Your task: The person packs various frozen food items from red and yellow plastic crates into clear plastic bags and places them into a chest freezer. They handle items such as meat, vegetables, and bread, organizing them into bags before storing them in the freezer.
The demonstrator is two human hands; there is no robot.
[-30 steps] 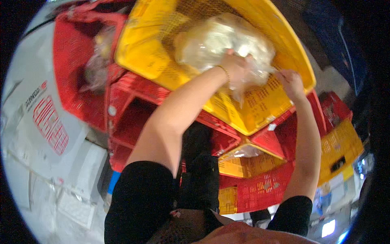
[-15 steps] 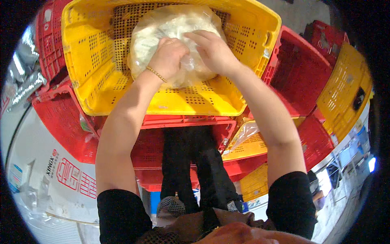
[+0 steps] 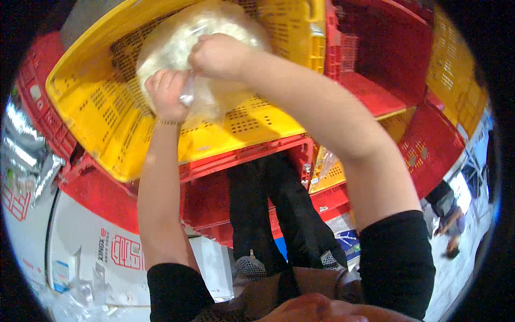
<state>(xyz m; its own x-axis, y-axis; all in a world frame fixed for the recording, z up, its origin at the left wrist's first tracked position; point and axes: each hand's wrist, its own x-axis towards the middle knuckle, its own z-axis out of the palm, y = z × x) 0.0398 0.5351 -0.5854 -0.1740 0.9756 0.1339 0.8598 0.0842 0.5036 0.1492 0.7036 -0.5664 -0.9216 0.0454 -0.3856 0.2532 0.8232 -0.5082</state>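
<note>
Inside the yellow crate (image 3: 80, 102), found the clear bag (image 3: 174, 45) already seated, bunched and clamped by the left hand (image 3: 168, 95), with right hand (image 3: 220, 56) curled nearby, grip hidden, and without evident tie.

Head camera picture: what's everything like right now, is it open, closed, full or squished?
Yellow crate: open, clear bag inside.
Clear bag: filled with something pale, bunched at the left grip; can't tell if tied.
Left grip: closed on the clear bag.
Right grip: curled shut; can't tell what it pinches.
Right-hand red crate: open.
</note>
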